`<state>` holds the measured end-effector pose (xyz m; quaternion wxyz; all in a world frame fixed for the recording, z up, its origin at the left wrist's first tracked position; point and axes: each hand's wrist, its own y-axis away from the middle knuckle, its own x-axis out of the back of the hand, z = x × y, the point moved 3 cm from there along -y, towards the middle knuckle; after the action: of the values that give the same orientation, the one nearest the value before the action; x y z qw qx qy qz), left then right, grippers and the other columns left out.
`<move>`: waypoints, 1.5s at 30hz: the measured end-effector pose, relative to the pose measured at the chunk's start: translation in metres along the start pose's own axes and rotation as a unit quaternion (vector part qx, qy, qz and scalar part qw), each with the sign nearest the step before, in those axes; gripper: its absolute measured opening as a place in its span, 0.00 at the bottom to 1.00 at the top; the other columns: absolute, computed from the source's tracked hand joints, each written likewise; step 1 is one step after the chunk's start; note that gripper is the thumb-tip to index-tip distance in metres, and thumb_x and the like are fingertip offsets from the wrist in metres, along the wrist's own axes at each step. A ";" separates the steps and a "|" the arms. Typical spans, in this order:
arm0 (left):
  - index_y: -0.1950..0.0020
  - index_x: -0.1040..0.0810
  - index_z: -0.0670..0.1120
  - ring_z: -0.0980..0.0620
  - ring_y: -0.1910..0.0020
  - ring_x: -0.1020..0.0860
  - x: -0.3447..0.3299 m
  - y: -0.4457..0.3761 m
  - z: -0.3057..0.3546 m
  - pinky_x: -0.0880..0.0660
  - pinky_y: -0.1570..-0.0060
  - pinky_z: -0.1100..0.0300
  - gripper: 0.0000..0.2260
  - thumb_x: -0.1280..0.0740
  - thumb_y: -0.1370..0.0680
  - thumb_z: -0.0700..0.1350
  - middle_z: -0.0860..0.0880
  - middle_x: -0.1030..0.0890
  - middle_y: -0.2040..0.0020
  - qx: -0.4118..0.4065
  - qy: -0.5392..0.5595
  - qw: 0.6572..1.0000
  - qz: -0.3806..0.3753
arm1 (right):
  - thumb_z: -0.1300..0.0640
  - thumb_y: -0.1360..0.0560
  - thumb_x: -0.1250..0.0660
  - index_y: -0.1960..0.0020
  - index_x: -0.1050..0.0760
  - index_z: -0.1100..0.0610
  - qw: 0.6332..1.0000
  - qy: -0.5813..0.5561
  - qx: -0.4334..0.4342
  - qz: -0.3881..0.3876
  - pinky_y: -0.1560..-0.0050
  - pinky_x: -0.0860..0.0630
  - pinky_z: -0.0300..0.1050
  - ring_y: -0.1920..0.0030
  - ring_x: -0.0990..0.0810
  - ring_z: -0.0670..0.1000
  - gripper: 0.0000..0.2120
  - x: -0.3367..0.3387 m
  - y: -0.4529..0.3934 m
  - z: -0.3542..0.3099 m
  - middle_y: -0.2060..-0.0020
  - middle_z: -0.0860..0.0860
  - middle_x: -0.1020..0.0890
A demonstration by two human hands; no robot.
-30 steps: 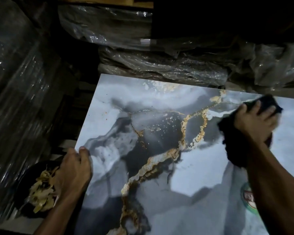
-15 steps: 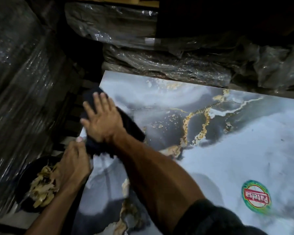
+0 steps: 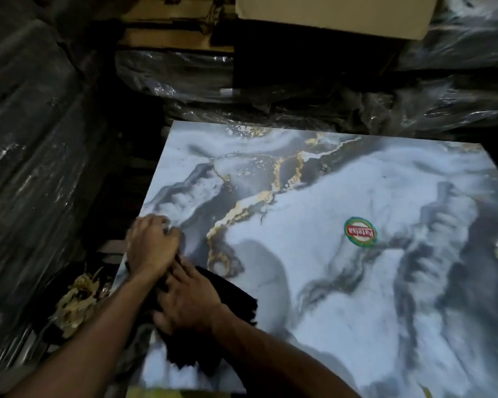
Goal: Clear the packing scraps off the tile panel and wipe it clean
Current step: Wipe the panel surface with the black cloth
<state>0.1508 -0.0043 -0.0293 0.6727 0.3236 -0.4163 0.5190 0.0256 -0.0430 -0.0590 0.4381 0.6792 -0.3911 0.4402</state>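
Dim storeroom of plastic-wrapped stacks around marbled tile panel point(image 3: 314, 225), left hand point(image 3: 151, 244) curled over its near-left edge, right hand point(image 3: 189, 301) spread flat on dark cloth point(image 3: 213, 320) close by; likely risk: scraps point(image 3: 75, 300) heaped just beside being dragged back on.

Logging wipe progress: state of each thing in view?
Marble-patterned tile panel: lying flat, no scraps on visible surface.
Black cloth: pressed on panel near left edge.
Right hand: flat on cloth.
Left hand: resting at panel's left edge.
Round green-red sticker: stuck on panel.
Yellowish packing scraps: piled off panel, left.
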 end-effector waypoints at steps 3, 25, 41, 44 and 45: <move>0.46 0.20 0.43 0.39 0.42 0.24 0.003 0.046 0.025 0.27 0.44 0.50 0.12 0.37 0.25 0.46 0.41 0.20 0.43 -0.024 0.087 0.993 -0.074 | 0.45 0.23 0.41 0.36 0.20 0.52 0.999 0.003 0.047 -0.013 0.21 0.54 0.57 0.25 0.36 0.62 0.21 -0.025 0.056 -0.018 0.29 0.58 0.27; 0.51 0.20 0.38 0.53 0.56 0.19 0.020 0.333 0.112 0.27 0.56 0.59 0.12 0.27 0.26 0.46 0.42 0.18 0.55 -0.231 0.216 0.811 -0.493 | 0.47 0.21 0.40 0.41 0.20 0.63 0.420 -0.817 -0.267 0.290 0.46 0.19 0.51 0.44 0.16 0.58 0.22 -0.004 0.405 -0.038 0.44 0.61 0.16; 0.62 0.21 0.44 0.61 0.78 0.26 -0.031 0.407 0.203 0.27 0.72 0.57 0.08 0.30 0.26 0.47 0.49 0.25 0.72 -0.215 0.030 0.892 -0.396 | 0.56 0.20 0.34 0.63 0.22 0.57 0.706 -0.512 -0.432 0.230 0.77 0.36 0.33 0.79 0.29 0.40 0.13 -0.033 0.545 0.051 0.82 0.44 0.27; 0.65 0.25 0.43 0.57 0.74 0.28 -0.040 0.432 0.238 0.31 0.72 0.59 0.10 0.31 0.25 0.45 0.50 0.25 0.71 -0.111 0.086 0.943 -0.302 | 0.44 0.21 0.38 0.60 0.22 0.61 0.672 -0.529 -0.437 0.277 0.65 0.30 0.41 0.65 0.18 0.55 0.21 -0.042 0.550 0.053 0.70 0.56 0.18; 0.65 0.26 0.44 0.55 0.72 0.27 -0.047 0.443 0.249 0.28 0.70 0.57 0.10 0.33 0.24 0.43 0.49 0.25 0.71 -0.056 0.168 0.928 -0.327 | 0.44 0.20 0.39 0.56 0.21 0.60 0.663 -0.544 -0.422 0.293 0.62 0.27 0.42 0.59 0.17 0.56 0.20 -0.041 0.553 0.049 0.63 0.58 0.16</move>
<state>-0.3394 -0.1288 0.0400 0.8822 0.3116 -0.1964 0.2934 -0.4813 -0.2541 0.0298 0.2352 0.3903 -0.8827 -0.1146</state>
